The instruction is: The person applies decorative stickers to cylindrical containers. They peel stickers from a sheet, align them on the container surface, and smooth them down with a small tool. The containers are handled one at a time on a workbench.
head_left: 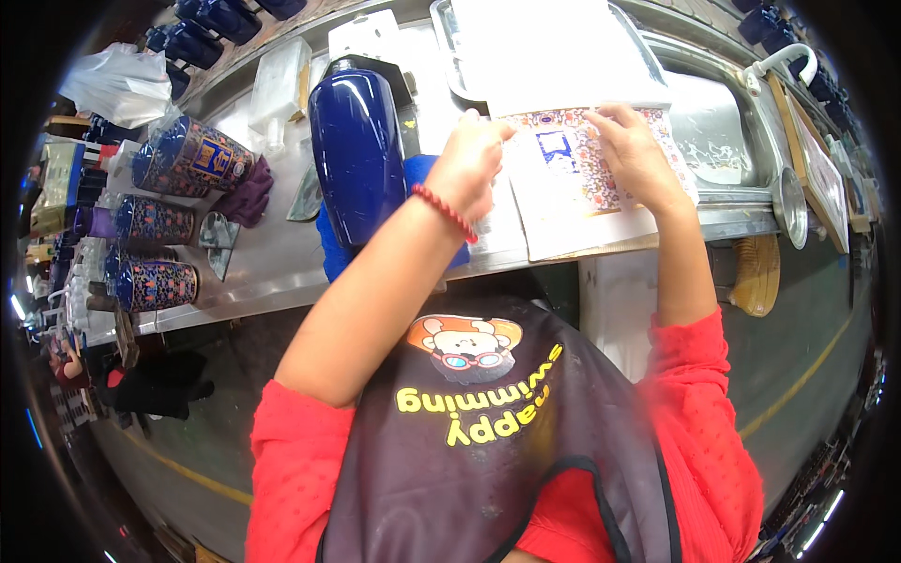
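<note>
A sheet printed with a dense red, orange and blue floral pattern (587, 178) lies on white paper (554, 235) at the table's front. My left hand (472, 161), with a red bead bracelet at its wrist, is closed, its thumb and finger pinched at the sheet's upper left corner. Bent over the sheet's upper right part is my right hand (638, 161), its fingertips closed at the upper edge. A glossy dark blue bottle (355, 155) lies left of my left hand, its neck pointing away, on a blue cloth (338, 253).
Patterned blue bottles (155, 220) and a purple cloth (246, 192) stand at the left. Behind the paper is a metal tray (455, 56). To the right are a sink basin (723, 131) with a white tap (793, 58) and a framed board (817, 159).
</note>
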{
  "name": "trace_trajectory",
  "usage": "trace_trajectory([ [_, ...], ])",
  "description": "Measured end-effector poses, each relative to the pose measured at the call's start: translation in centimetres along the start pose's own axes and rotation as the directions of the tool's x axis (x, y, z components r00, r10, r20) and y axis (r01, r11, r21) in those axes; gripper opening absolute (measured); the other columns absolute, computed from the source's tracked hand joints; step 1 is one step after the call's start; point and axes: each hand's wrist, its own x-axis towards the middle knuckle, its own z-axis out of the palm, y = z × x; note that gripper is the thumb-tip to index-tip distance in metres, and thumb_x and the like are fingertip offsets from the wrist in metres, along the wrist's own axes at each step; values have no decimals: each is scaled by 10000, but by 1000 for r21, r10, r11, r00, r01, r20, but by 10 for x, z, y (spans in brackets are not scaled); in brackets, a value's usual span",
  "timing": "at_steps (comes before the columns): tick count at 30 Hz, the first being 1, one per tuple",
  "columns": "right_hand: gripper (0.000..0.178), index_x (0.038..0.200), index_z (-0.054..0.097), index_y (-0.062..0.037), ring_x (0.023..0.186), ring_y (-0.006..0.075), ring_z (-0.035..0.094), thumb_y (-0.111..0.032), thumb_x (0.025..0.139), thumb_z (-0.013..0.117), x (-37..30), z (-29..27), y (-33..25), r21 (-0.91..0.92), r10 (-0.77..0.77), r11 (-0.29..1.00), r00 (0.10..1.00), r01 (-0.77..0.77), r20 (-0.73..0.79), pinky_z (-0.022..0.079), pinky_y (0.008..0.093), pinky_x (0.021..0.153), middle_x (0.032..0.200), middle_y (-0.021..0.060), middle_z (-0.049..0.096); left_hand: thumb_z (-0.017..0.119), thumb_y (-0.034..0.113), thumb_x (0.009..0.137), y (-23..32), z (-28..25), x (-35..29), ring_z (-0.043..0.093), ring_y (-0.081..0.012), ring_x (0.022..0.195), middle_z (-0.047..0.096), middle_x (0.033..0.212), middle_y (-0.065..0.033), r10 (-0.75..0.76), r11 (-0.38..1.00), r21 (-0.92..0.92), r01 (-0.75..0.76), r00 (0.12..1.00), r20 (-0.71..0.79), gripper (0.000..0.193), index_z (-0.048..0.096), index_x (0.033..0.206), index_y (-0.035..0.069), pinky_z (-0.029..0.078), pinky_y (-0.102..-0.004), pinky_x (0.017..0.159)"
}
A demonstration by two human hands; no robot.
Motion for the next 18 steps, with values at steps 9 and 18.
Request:
trace_trajectory([
  [9, 310, 1265, 661, -7, 1168, 320, 599, -29, 960, 606, -21, -19, 24, 58, 87, 995, 996, -86, -12, 474, 376, 1030, 1258, 155, 611, 658, 261, 951, -10, 10, 40, 558, -185, 935, 650, 1039, -100, -22, 934, 345, 87, 982, -189, 304, 651, 1109, 2, 462, -357, 822],
  [18, 299, 1246, 671, 0, 1166, 349, 602, -48, 957, 611, -21, -15, 28, 93, 45, 995, 999, -43, -20, 480, 392, 1016, 1236, 181, 627, 645, 255, 911, -27, -7, 74, 632, -206, 680, 687, 780, -97, 263, 570, 822, 0, 947, -182, 259, 681, 921, -2, 513, -369, 702],
])
